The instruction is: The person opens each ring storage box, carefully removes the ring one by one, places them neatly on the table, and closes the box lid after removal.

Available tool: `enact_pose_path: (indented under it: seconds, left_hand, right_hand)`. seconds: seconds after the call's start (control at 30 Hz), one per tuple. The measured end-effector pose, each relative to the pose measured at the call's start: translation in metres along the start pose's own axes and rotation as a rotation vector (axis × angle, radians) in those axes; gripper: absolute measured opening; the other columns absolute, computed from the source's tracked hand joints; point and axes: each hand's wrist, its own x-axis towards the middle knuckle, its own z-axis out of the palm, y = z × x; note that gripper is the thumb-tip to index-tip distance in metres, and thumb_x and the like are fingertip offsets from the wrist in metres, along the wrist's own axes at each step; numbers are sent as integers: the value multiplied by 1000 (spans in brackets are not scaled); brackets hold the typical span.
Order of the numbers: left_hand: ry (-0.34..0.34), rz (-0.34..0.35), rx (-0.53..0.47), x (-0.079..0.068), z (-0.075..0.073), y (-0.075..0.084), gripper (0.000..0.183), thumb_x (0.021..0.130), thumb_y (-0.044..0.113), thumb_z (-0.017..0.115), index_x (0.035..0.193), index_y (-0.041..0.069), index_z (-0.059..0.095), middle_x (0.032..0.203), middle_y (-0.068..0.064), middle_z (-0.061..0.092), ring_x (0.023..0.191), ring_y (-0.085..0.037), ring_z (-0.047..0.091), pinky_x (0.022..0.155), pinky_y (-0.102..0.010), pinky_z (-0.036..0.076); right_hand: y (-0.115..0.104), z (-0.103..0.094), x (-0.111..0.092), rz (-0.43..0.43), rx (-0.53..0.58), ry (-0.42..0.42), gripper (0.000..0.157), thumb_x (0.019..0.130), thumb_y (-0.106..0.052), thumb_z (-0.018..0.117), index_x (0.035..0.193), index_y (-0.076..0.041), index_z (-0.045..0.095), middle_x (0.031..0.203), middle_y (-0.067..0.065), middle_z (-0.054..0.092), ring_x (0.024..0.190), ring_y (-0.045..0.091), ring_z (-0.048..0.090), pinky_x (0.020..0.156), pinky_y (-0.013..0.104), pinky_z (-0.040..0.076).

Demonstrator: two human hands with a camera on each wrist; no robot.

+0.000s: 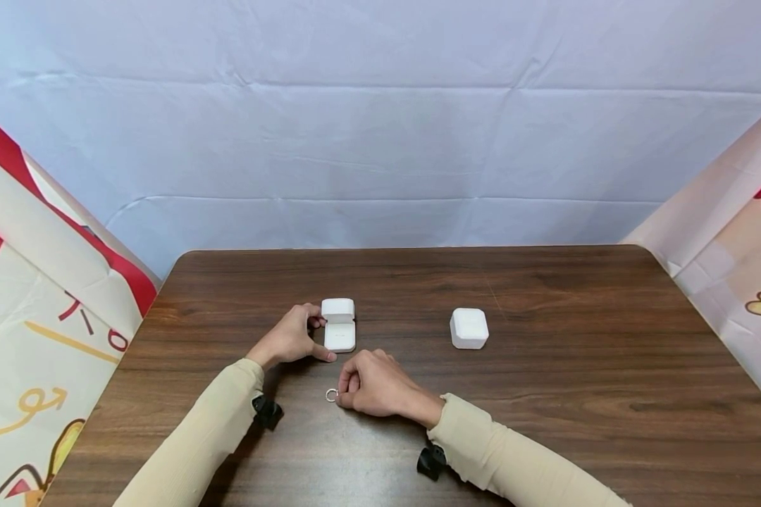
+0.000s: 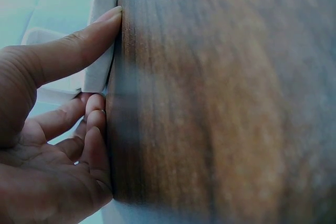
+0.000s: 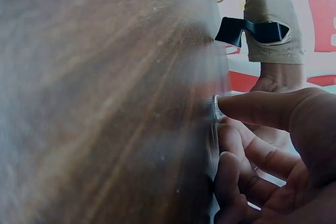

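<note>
**Right hand (image 1: 377, 384) pinches a ring (image 3: 216, 109) in front of an open box (image 1: 339, 328)**

Closest to the right wrist camera, the right thumb and forefinger grasp the ring by its rim, a hold that suits so thin a thing and leaves most of the hoop uncovered. The ring sits at lower centre of the head frame; whether it is clear of the surface (image 1: 577, 366) I cannot tell.

Just above it in the frame, the left hand (image 1: 292, 336) loosely grasps the white box from its left side, thumb along the front, other fingers near the hinge, apparently to steady something so light. That leaves the middle unblocked: the lid (image 1: 338, 308) tips back toward the top of the frame, and the slotted pad (image 1: 340, 342) faces up.

Farther out, right of centre, a closed white box (image 1: 469, 328) stands apart from both hands, perhaps to keep the working space uncrowded. Pale cloth (image 1: 380, 155) hangs behind, across the upper frame.
</note>
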Motion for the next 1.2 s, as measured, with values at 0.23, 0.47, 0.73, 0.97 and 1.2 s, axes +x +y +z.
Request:
enact_pose_path:
  seconds: [0.23, 0.47, 0.73, 0.97, 1.2]
  left_hand:
    - [-11, -13, -7, 1, 0, -1, 48, 66, 9, 97, 100, -1, 64, 100, -12, 57, 94, -25, 54, 84, -38, 45]
    - [-6, -11, -4, 1, 0, -1, 48, 65, 9, 97, 100, -1, 65, 100, -12, 57, 94, -26, 54, 84, -38, 45]
    - [-13, -20, -16, -1, 0, 0, 49, 66, 8, 96, 102, -2, 64, 102, -13, 57, 94, -26, 54, 84, -38, 45]
    - [-13, -24, -29, -1, 0, 0, 49, 66, 7, 96, 102, -3, 63, 101, -13, 56, 94, -26, 53, 83, -38, 44]
    - [-15, -27, -37, -1, -1, 0, 50, 66, 7, 96, 103, -3, 63, 103, -13, 56, 95, -26, 53, 84, -38, 44]
  right_hand:
    - [1, 0, 1, -1, -6, 5, 16, 80, -14, 81, 69, -22, 72, 55, -18, 59, 52, -2, 54, 58, 23, 43]
    - [0, -3, 0, 2, 15, 4, 16, 81, -15, 82, 70, -22, 72, 58, -17, 60, 53, -1, 56, 61, 24, 43]
    - [0, -12, 0, -3, 69, 24, 13, 83, -15, 82, 76, -20, 72, 63, -15, 63, 55, 2, 58, 64, 24, 46]
    - [1, -23, 1, -47, 96, 52, 8, 85, -14, 81, 84, -15, 74, 68, -13, 64, 58, 6, 61, 64, 23, 49]
    - [3, -35, 4, -98, 124, 77, 9, 86, -13, 82, 90, -9, 75, 73, -9, 65, 63, 7, 61, 63, 23, 51]
